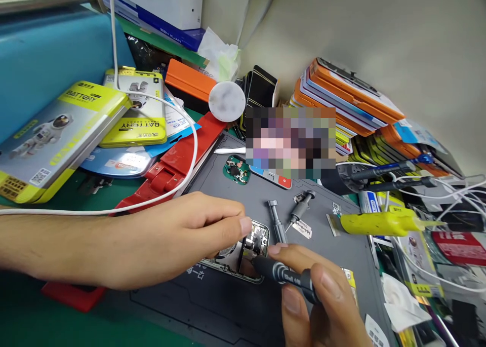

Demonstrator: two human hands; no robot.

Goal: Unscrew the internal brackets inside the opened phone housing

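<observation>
An opened phone (252,266) lies on the dark grey work mat (163,299), its inner parts exposed. My left hand (216,225) reaches across it from the left, thumb and index finger pressed together at its upper edge; the other fingers are hidden. In my right hand (326,296) is a dark pen-shaped screwdriver (286,276), gripped between thumb and fingers. Its tip points into the phone's right part; whether it touches cannot be seen. Beyond the phone lie a grey driver (278,220), a second grey tool (301,207) and a razor blade (304,229).
Battery boxes (64,139) are piled at left, with a white cable (195,154) looping past my forearm. A round green circuit board (236,169) lies farther back. To the right are a yellow bottle (374,224), stacked orange boxes (341,93) and tangled wires.
</observation>
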